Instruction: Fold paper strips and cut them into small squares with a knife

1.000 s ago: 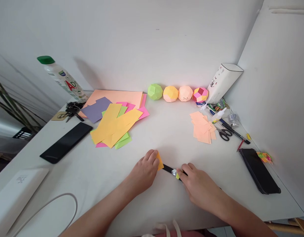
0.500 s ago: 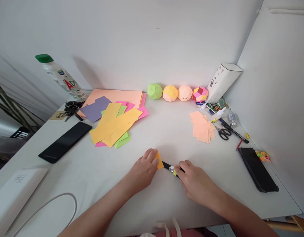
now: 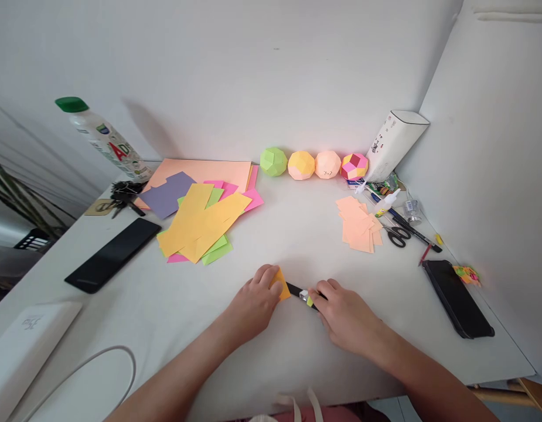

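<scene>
My left hand [image 3: 258, 299] presses a small folded piece of orange paper [image 3: 283, 288] against the white table, its fingers closed over the paper's left side. From the right, my right hand [image 3: 343, 313] grips a black and yellow utility knife [image 3: 309, 300]. The dark blade [image 3: 292, 289] points left and meets the paper's right edge; its tip is hidden by the paper. Ahead and to the left lies a pile of yellow paper strips [image 3: 204, 225]. Several peach paper pieces [image 3: 357, 225] lie ahead and to the right.
Four-coloured paper balls, among them a green ball [image 3: 273, 162], line the wall. Scissors [image 3: 398, 235], a glue bottle [image 3: 386, 203] and a black phone [image 3: 457, 299] lie right. At left are a dark flat slab [image 3: 112, 255], a white bottle [image 3: 106, 140] and a white box [image 3: 29, 351].
The right hand and knife have shifted very slightly left. The left hand stays on the orange paper, and the whole view has moved a little.
</scene>
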Demonstrator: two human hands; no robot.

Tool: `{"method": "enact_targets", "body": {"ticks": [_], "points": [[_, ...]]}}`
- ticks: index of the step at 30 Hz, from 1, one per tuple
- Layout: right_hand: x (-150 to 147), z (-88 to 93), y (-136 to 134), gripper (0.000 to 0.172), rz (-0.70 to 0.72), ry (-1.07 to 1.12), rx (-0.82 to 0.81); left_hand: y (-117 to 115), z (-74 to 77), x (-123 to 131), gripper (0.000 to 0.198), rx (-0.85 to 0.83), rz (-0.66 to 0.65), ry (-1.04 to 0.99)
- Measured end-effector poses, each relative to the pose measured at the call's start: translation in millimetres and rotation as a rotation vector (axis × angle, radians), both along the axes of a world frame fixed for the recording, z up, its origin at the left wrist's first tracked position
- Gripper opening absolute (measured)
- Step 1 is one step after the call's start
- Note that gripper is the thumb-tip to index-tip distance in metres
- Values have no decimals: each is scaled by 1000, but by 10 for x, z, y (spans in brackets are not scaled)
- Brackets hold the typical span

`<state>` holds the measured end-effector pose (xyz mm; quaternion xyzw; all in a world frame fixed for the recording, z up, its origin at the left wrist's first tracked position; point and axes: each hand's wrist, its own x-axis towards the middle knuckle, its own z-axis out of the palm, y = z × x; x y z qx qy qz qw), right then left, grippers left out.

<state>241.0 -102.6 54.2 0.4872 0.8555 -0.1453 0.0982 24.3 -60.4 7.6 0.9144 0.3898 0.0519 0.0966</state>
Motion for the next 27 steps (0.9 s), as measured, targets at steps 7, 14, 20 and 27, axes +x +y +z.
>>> {"method": "enact_targets", "body": {"ticks": [7,14,20,27], "points": [[45,-1,33,52,-22,10,3,0,16,6,16,-16,9,8],[23,-7,62,52,-24,22,10,-18,15,2,14,-23,40,31],[19,-19,69,52,-28,31,29,-32,10,-6,14,-14,44,-21],[-6,-9,75,50,-33,41,42,-35,-4,-19,17,-10,39,-65]]}}
